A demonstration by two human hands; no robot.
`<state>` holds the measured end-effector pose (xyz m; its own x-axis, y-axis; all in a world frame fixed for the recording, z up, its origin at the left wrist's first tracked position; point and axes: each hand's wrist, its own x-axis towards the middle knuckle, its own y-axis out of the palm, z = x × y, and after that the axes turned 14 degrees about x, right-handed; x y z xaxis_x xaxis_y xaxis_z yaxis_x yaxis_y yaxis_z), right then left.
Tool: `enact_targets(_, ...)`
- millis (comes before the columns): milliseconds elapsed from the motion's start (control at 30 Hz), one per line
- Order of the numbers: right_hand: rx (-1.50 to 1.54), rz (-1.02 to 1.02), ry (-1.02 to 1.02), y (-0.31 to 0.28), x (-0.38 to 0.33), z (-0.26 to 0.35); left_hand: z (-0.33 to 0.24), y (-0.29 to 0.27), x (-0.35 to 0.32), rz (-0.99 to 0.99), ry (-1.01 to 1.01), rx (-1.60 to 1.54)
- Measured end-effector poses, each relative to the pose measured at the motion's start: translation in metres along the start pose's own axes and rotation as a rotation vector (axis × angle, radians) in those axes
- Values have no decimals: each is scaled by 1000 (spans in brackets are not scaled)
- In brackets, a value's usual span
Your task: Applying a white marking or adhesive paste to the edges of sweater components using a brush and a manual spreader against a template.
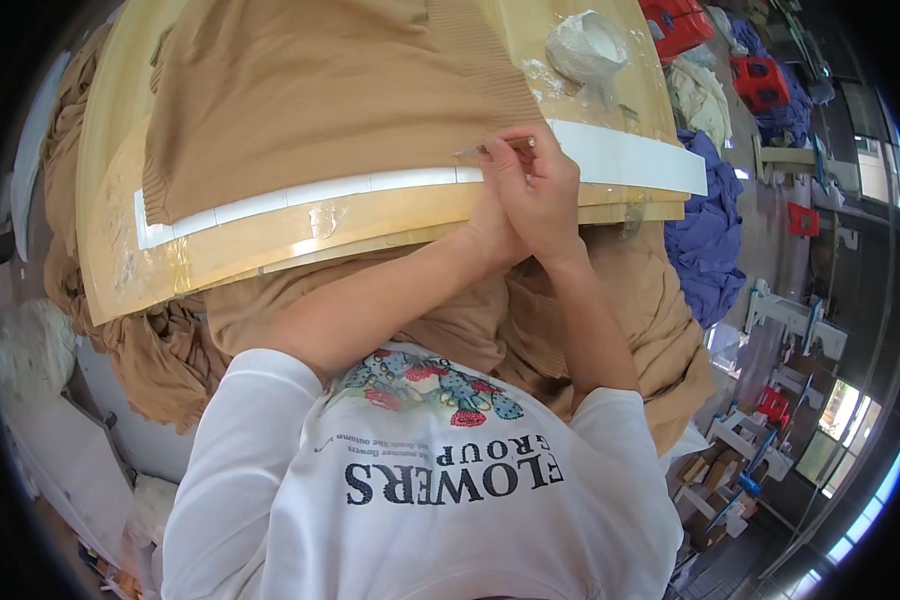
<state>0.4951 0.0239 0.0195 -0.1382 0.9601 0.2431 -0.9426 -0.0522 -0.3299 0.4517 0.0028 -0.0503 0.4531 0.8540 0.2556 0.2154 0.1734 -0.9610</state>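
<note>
A tan knitted garment piece point(320, 100) with ribbed edges lies on a pale wooden board point(370, 215). Along its near edge runs a long white strip point(630, 160) with thin cross marks, partly under the knit. My right hand point(550, 190) is closed around a thin pointed stick point(511, 146), its tip at the fabric just above the strip. I cannot make out exactly what kind of tool it is. Crossed against the right hand, my left hand point(495, 220) rests at the board's near edge, its fingers mostly hidden.
A white, powder-covered bowl-like container point(587, 48) sits at the board's far right, with white smears around it. More tan knitwear point(630, 300) bunches below the board. Purple cloth point(705, 240) is heaped to the right. Red stools point(760, 82) and machine tables stand beyond.
</note>
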Motion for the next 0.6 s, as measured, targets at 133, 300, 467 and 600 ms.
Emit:
enact_targets(133,61,-161,-13,12,5,6,-16,28,3,-164,-98,-789)
enact_targets(300,179,-83,-176,50,10,29,-26,67,13,-461,-183,-1742)
enact_targets(467,52,107,-86,72,22,29,-38,86,12,-617,-121,-1941)
enact_targets(600,143,44,-111,83,22,45,-38,83,10,-647,-110,-1946)
